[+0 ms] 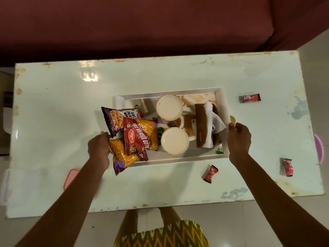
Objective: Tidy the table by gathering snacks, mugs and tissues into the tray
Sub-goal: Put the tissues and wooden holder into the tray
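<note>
A white tray [169, 91] sits mid-table. In it are two cream mugs [169, 107] [174, 141] and a brown tissue holder [202, 130] with white tissues [214, 120]. A peanut packet [114, 119], a red aloo bhujia packet [140, 138] and a yellow sev packet [122, 156] overhang its left end. My left hand [99, 146] rests against these packets, fingertips hidden behind them. At the tray's right rim, my right hand [239, 139] pinches a small yellow piece [232, 119]. Three small red sachets [252, 98] [211, 173] [288, 167] lie on the table to the right.
The pale glossy table [53, 113] has worn edges. A maroon sofa [160, 24] runs along its far side. Pink objects [70, 177] [318, 148] show at the near-left and right edges. My legs stand at the near edge.
</note>
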